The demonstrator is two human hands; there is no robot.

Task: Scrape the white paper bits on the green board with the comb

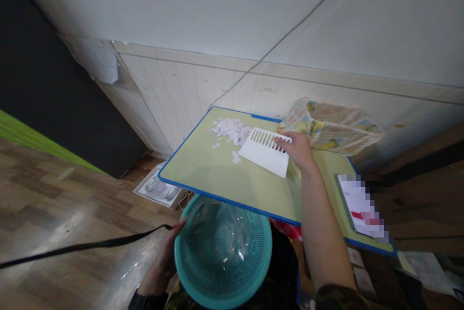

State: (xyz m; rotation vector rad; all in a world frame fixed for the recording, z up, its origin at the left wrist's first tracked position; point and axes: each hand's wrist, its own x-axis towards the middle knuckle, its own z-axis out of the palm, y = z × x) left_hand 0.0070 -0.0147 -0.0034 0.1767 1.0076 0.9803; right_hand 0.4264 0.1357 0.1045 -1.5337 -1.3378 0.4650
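My right hand (pixel 300 151) grips the slotted edge of a flat white plastic piece (pixel 266 157), its fingers at the slots. The piece rests low over the table, its left edge beside a heap of small white paper scraps (pixel 232 130). A few scraps lie apart near that edge. Below the table's front edge, my left hand (pixel 169 247) is closed on the left rim of a teal plastic basket (pixel 223 295), with its fingers partly hidden. Inside the basket is shiny clear plastic (pixel 232 235), perhaps a bag or a liner.
The yellow-green table (pixel 195 169) has a blue rim and stands against a panelled wall. A patterned fabric basket (pixel 337 131) sits at the back right, and a phone-like device (pixel 357 208) lies at the right. A white box (pixel 159 189) is on the floor; a black strap (pixel 90 244) crosses the left.
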